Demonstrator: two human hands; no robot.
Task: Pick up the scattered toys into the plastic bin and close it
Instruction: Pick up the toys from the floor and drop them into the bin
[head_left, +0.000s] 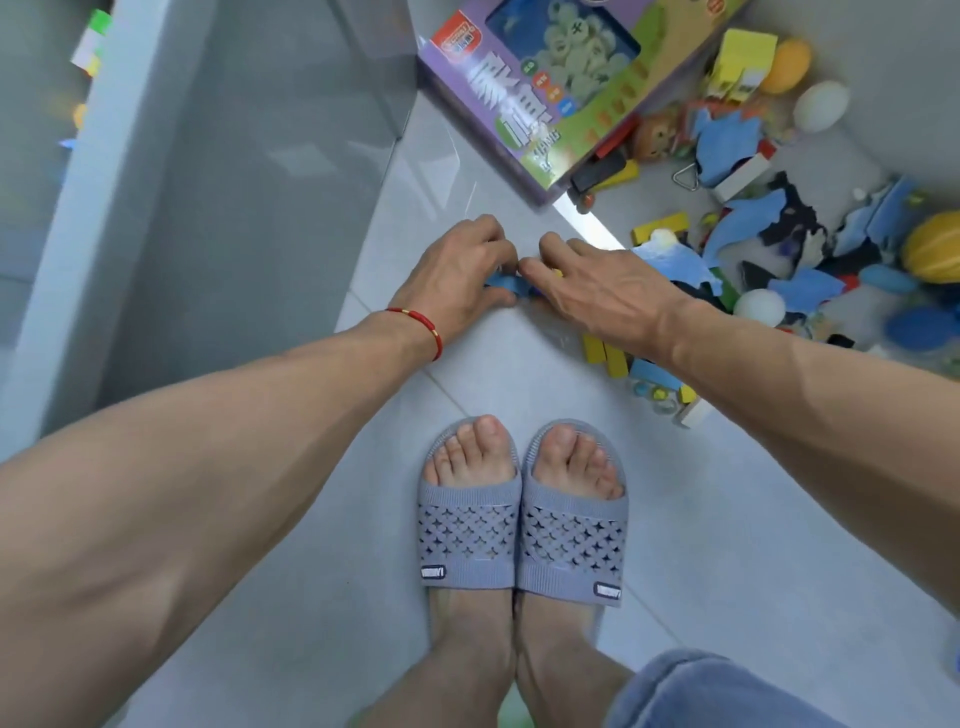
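Observation:
Both my hands are down at the tiled floor, just in front of my feet. My left hand curls its fingers round a small blue toy piece. My right hand meets it from the right, thumb against the same blue piece and fingers curled down over a yellow bit; what lies under the palm is hidden. The clear plastic bin stands to the left, its wall beside my left hand. Scattered toys lie to the right: blue foam pieces, blocks, balls and eggs.
A purple toy box lies on the floor beyond my hands. Yellow wooden blocks sit under my right wrist. A white egg, a white ball and a striped yellow ball are further right. My slippered feet stand below.

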